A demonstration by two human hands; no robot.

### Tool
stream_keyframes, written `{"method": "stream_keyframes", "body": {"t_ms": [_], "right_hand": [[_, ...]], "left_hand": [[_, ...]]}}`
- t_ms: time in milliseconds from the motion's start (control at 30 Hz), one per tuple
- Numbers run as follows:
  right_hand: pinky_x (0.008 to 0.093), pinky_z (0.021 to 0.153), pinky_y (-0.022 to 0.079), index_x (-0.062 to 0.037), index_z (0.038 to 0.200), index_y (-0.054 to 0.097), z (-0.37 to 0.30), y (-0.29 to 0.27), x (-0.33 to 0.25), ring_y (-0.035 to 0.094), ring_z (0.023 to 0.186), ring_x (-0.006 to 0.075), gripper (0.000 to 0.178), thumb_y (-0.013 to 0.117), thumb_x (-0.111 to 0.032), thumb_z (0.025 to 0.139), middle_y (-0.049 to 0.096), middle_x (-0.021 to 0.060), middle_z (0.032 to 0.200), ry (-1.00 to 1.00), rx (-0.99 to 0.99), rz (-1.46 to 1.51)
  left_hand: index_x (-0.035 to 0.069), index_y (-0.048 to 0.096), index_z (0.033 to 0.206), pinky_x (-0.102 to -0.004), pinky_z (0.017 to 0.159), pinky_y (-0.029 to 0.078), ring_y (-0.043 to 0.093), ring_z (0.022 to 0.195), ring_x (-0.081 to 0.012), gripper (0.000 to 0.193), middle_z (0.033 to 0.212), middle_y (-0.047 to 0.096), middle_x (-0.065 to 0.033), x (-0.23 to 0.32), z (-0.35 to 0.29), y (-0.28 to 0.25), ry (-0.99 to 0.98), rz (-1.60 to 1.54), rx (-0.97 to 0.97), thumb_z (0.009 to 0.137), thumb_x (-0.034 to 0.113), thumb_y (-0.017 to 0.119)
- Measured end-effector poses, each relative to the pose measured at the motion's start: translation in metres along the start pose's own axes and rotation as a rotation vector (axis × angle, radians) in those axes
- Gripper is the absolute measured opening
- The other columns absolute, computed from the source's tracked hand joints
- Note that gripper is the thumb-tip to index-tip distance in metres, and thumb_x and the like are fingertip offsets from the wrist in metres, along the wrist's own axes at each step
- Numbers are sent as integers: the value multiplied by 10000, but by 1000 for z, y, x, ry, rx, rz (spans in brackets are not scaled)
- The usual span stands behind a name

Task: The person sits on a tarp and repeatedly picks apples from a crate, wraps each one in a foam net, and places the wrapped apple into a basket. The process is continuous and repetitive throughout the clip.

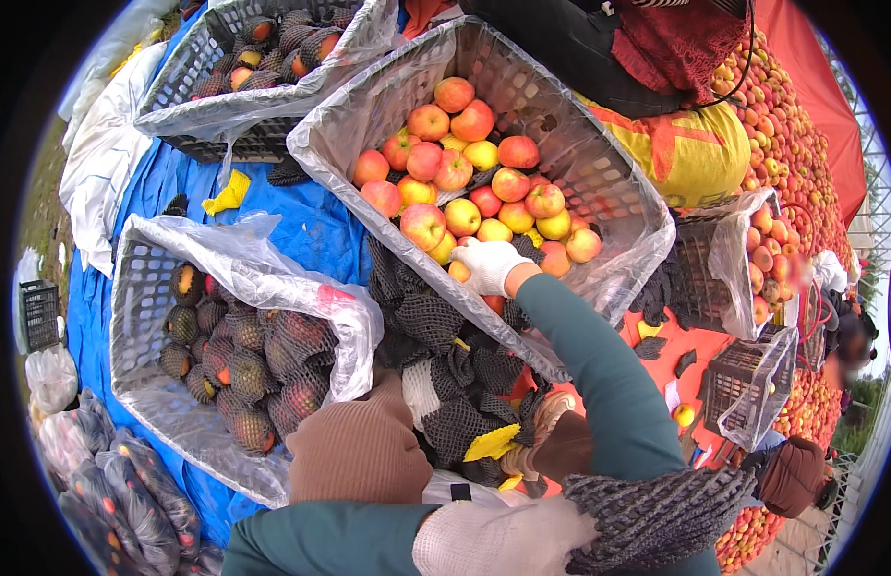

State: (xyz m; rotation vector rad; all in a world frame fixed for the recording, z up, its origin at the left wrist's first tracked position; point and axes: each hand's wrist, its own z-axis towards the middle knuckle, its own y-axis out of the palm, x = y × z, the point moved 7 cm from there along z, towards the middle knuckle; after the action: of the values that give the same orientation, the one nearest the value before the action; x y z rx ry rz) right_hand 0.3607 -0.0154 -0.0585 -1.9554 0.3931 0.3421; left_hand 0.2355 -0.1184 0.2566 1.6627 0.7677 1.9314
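Note:
My right hand [489,267], in a white glove, reaches into the big lined crate [609,278] of bare red and yellow apples. Its fingers curl over a yellowish apple [459,272] at the near side of the pile; the palm side is hidden. Low in front of me, my left hand [508,540], in a pale glove, is closed around a thick bundle of dark grey foam fruit nets [657,514] that sticks out to the right. More black foam nets [431,322] lie heaped beside the crate, below my right forearm.
At left stands a lined crate [167,408] of netted apples; another netted-apple crate [225,115] is at the far left. Blue sheeting [306,226] lies between them. Smaller crates [753,384], a yellow sack [690,154] and a huge apple heap [791,134] are at right. Another person sits beyond.

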Motion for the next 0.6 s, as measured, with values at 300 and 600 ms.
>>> {"method": "stream_keyframes", "body": {"t_ms": [300,600], "right_hand": [[313,650,531,-7,1200,454,-165,-144,11,609,917,203,492,504,-382,887,597,120,1037,119,494,1658],[239,482,477,21,1116,535,-327,-164,-134,600,596,150,432,474,-348,899,598,114,908,260,477,1081]], "left_hand": [[-23,597,1008,-256,676,491,605,764,-114,220,856,637,-56,28,-9,-46,62,308,616,809,69,624],[11,564,1060,-368,826,464,586,920,-289,595,1006,591,-144,-11,-27,46,545,1434,339,655,416,724]]}}
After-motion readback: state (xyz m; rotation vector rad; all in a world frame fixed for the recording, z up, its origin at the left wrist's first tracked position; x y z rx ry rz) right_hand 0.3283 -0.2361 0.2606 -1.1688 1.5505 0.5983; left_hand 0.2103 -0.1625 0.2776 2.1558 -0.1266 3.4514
